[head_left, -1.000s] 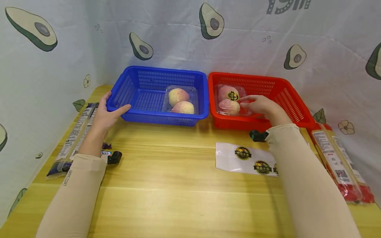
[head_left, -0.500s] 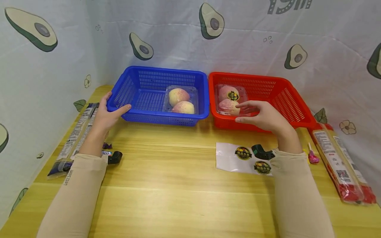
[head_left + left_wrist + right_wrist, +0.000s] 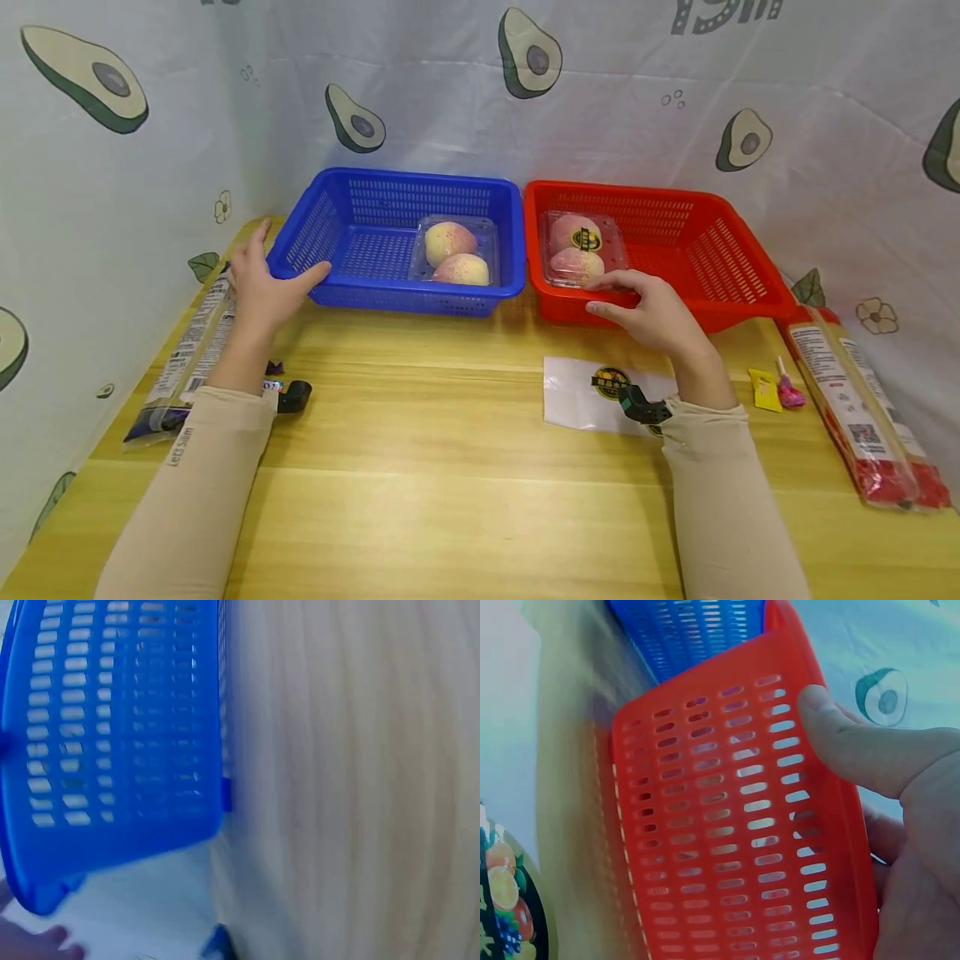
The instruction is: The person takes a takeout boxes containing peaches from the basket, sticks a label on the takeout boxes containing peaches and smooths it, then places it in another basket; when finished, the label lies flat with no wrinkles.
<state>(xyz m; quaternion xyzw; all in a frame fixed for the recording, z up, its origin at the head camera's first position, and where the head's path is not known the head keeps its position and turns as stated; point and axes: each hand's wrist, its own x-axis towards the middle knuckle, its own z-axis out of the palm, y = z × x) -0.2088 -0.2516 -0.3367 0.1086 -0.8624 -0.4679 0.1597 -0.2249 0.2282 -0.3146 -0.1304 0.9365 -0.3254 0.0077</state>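
My left hand is spread at the left front corner of the blue basket; its fingers are extended, apart from the basket in the left wrist view. At the front of the red basket my right hand pinches the rim, thumb outside and fingers over the inner side. The right wrist view shows that thumb against the rim. Inside the blue basket lies a clear plastic box with two peaches. A similar box in the red basket holds two peaches and bears a round black-and-gold sticker.
A white sheet of stickers lies before the red basket. A yellow-wrapped candy and a pink lollipop are to its right. Long plastic packets stand at the sides, a red one right and a dark one left.
My right hand has drawn back from the peach box to the red basket's front rim. The left hand's fingers have lifted away from the blue basket's rim. The candies have come into view.
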